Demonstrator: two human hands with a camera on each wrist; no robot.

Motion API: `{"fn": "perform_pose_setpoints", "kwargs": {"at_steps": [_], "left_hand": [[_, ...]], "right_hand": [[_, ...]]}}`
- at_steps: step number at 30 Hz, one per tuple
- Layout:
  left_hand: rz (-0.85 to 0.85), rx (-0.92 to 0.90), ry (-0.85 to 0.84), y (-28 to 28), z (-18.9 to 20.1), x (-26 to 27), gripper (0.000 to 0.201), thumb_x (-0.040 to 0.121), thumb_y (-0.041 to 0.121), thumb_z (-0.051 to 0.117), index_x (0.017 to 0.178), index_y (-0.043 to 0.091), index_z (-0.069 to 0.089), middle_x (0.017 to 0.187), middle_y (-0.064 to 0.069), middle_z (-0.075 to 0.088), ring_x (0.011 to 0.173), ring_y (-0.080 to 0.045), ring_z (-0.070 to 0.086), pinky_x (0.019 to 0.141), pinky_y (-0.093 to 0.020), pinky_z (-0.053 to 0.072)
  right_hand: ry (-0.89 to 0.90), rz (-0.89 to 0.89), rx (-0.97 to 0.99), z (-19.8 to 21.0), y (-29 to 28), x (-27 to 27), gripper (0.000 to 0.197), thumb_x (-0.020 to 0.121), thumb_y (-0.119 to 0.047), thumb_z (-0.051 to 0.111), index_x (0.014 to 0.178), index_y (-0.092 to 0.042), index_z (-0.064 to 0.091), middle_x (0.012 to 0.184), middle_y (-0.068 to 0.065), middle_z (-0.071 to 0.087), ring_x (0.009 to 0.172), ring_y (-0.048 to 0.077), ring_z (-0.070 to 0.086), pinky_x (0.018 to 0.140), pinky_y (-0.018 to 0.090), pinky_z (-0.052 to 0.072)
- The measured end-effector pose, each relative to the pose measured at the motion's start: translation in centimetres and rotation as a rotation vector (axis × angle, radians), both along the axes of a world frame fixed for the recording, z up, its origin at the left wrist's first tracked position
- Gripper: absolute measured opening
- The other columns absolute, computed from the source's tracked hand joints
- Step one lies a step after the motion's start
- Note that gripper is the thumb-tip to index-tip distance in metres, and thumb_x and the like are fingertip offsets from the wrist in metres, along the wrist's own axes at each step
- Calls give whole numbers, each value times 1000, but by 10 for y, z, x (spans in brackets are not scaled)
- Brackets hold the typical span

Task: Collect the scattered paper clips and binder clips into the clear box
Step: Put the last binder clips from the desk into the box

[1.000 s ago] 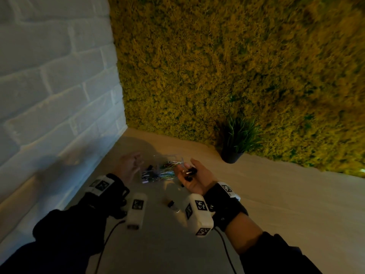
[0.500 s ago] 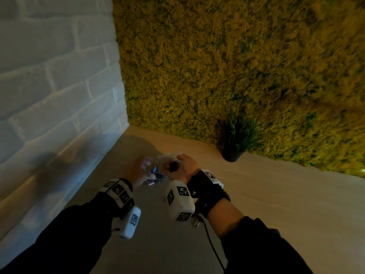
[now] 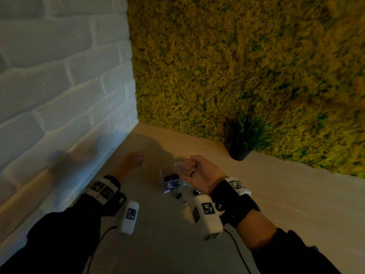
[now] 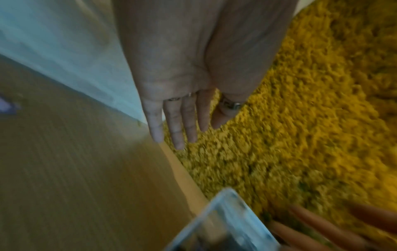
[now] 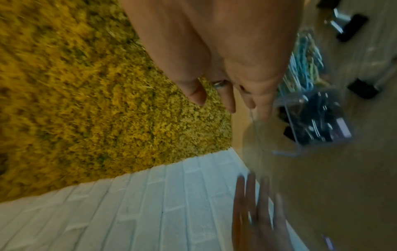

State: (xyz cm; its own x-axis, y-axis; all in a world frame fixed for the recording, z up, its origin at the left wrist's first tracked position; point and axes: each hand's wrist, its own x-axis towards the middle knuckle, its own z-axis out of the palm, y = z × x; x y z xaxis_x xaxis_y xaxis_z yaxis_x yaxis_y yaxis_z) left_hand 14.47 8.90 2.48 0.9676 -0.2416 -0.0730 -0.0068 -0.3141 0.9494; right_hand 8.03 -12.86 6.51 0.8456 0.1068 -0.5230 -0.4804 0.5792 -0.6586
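The clear box (image 3: 171, 179) sits on the surface (image 3: 276, 194) between the hands, long axis running away from the person, holding black binder clips and coloured paper clips; the right hand (image 3: 197, 173) hovers over its right side, fingers (image 5: 227, 100) straight and empty; the left hand (image 3: 132, 161), blurred, is spread wide and empty; two binder clips (image 3: 180, 197) lie just nearer.

The left hand (image 3: 132, 161) is motion-blurred; the right hand (image 3: 199, 175) hides part of the clear box (image 3: 167, 179).
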Motion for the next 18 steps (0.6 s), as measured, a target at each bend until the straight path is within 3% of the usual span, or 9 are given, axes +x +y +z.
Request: {"fn": "perform_pose_setpoints", "kwargs": {"at_steps": [1,3,6,7,9,10,12,15,18], "left_hand": [[5,65,-56,15,-1,4,45,92,-9,43,101,26,70,121,-18,54,114,-29,51,91,-40,39],[31,276,-75,41,-12,12,35,93,-7,43,121,4,59,134,-24,49,123,-40,47,103,-47,36],[29,551,87,65,-42,14,49,92,-2,49,139,-3,35,148,-23,32,135,-38,33,109,-41,28],[-12,679,88,67,-51,12,54,91,2,51,142,1,33,151,-20,27,137,-35,31,111,-39,28],[-75,939,39,65,-59,3,55,91,13,53,143,13,35,154,-8,25,139,-27,32,114,-35,29],[-70,981,24,62,-59,-4,50,92,16,52,141,16,39,153,-6,28,138,-25,33,115,-34,29],[-19,1000,-18,57,-60,-10,38,95,16,45,133,16,50,147,-7,40,134,-25,39,114,-35,31],[-1,1007,-50,53,-54,-20,33,95,13,44,125,15,57,138,-8,49,125,-26,48,109,-35,38],[-49,793,46,35,-44,-37,29,87,4,59,116,9,57,119,-8,56,113,-26,53,90,-19,45]], "right_hand": [[-17,-37,-1,0,-9,-1,23,95,-17,36,75,-13,46,61,2,40,59,13,40,60,24,46],[-65,-142,-94,4,-33,-2,23,98,-14,35,81,-10,51,63,2,53,53,11,55,56,23,52],[-109,-173,-586,-4,-71,0,25,99,-11,34,88,-13,57,80,2,59,66,15,59,53,19,48],[-102,-83,-814,-14,-80,2,24,98,-10,36,98,-11,60,90,5,59,77,18,58,61,21,48],[-74,185,-1187,-37,-90,3,33,96,-6,42,127,-2,51,124,14,54,114,25,54,92,29,43],[-104,388,-1379,-48,-89,2,43,94,-6,45,137,-3,42,138,16,46,127,27,46,103,31,37],[-113,641,-1511,-64,-79,-7,53,92,-9,51,142,-6,35,145,16,39,133,30,41,111,34,34],[-152,766,-1600,-78,-69,-19,50,92,-18,53,139,-7,41,143,14,44,132,29,43,111,35,35],[-293,868,-1635,-81,-68,-29,47,92,-27,55,134,-7,45,143,10,42,130,25,44,112,36,33]]}}
